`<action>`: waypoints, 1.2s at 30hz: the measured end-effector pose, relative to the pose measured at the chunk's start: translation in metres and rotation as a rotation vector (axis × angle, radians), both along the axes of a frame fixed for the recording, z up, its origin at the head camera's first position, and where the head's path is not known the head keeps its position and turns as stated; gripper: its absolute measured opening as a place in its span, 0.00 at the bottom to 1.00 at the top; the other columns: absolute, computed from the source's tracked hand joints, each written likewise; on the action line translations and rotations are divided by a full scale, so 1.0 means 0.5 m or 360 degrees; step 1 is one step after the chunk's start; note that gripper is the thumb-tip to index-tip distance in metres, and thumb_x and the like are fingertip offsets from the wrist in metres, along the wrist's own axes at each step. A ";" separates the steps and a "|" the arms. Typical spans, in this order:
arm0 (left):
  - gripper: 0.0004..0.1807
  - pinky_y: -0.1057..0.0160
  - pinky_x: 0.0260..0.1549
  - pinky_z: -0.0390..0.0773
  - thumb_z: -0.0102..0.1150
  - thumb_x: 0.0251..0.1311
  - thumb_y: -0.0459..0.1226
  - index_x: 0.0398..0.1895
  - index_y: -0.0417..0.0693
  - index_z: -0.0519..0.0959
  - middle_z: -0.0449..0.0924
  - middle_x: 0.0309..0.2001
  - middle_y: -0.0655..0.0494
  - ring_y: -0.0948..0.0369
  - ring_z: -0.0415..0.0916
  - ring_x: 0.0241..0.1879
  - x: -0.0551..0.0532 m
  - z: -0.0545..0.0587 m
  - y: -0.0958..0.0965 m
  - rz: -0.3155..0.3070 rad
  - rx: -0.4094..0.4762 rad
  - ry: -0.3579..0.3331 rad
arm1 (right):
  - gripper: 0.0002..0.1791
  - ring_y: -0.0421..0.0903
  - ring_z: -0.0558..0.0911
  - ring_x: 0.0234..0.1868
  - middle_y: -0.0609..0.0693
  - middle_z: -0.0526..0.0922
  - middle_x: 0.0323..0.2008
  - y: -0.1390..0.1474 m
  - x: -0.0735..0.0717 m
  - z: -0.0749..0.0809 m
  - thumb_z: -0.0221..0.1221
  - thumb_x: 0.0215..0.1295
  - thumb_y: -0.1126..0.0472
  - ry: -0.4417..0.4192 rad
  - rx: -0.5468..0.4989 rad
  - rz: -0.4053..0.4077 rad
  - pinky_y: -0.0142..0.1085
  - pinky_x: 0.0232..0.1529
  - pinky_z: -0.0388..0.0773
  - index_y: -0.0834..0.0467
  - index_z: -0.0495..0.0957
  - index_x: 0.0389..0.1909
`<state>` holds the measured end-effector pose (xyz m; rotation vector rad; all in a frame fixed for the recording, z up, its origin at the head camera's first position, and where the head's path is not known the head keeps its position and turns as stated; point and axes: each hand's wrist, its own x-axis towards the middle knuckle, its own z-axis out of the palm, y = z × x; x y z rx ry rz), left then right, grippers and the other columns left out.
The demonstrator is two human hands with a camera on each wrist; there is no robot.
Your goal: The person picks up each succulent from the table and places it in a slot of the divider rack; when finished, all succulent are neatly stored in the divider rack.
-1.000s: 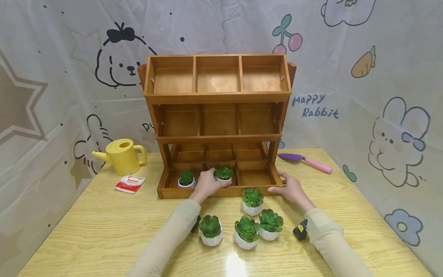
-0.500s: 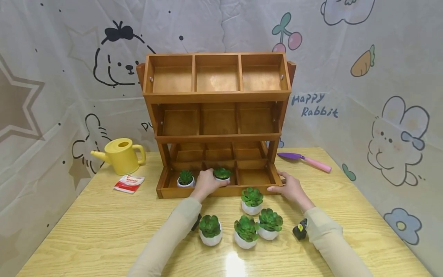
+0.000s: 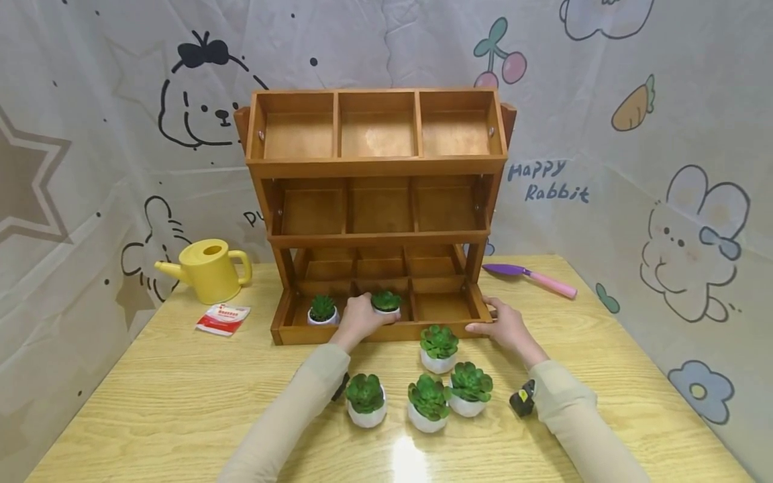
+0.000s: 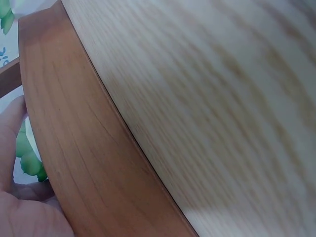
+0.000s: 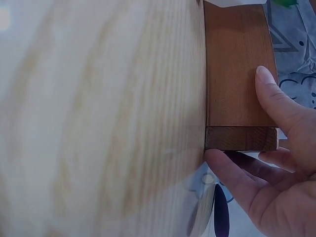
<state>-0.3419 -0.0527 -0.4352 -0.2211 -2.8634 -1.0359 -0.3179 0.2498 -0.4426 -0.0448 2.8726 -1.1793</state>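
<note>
My left hand (image 3: 360, 320) grips a small potted succulent (image 3: 386, 301) in the middle compartment of the wooden rack's (image 3: 377, 168) bottom row. Fingers lie at the pot's left side, with the thumb across its front. In the left wrist view green leaves (image 4: 30, 163) show behind the front board (image 4: 84, 123). To the left, another potted succulent (image 3: 323, 310) sits in the left compartment. My right hand (image 3: 506, 327) holds the rack's front right corner; in the right wrist view its thumb lies on the front board (image 5: 239, 69) and fingers are at the end.
Several succulents in white pots, including one close to the rack (image 3: 439, 349) and one at the front (image 3: 427, 402), stand on the table (image 3: 181, 402). A yellow watering can (image 3: 211, 272) and a red-and-white packet (image 3: 223, 319) lie left; a purple trowel with pink handle (image 3: 531, 278) lies right.
The succulent in my left hand has shifted slightly left and a little lower within its compartment. My right hand keeps its hold on the corner. The head view has tilted slightly.
</note>
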 end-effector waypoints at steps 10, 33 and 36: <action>0.37 0.53 0.37 0.81 0.71 0.44 0.56 0.48 0.34 0.78 0.82 0.42 0.40 0.48 0.82 0.40 0.001 0.002 -0.001 -0.0004 0.0014 -0.0022 | 0.48 0.66 0.72 0.59 0.73 0.70 0.59 -0.001 0.000 0.000 0.67 0.56 0.47 0.0010 0.0027 0.0002 0.55 0.55 0.73 0.65 0.56 0.71; 0.30 0.57 0.30 0.79 0.70 0.45 0.55 0.36 0.36 0.79 0.82 0.33 0.43 0.52 0.80 0.30 0.003 0.001 -0.001 -0.0009 -0.0039 0.0014 | 0.49 0.67 0.72 0.59 0.73 0.71 0.59 -0.001 0.003 0.000 0.67 0.56 0.47 0.0009 0.0020 0.0000 0.56 0.56 0.72 0.65 0.56 0.71; 0.32 0.56 0.31 0.80 0.70 0.44 0.55 0.39 0.36 0.79 0.82 0.35 0.42 0.51 0.80 0.32 0.003 0.002 0.001 0.0002 -0.0037 0.0002 | 0.48 0.67 0.73 0.59 0.73 0.71 0.59 -0.001 0.003 0.002 0.67 0.56 0.48 0.0015 0.0012 0.0001 0.56 0.56 0.72 0.65 0.56 0.71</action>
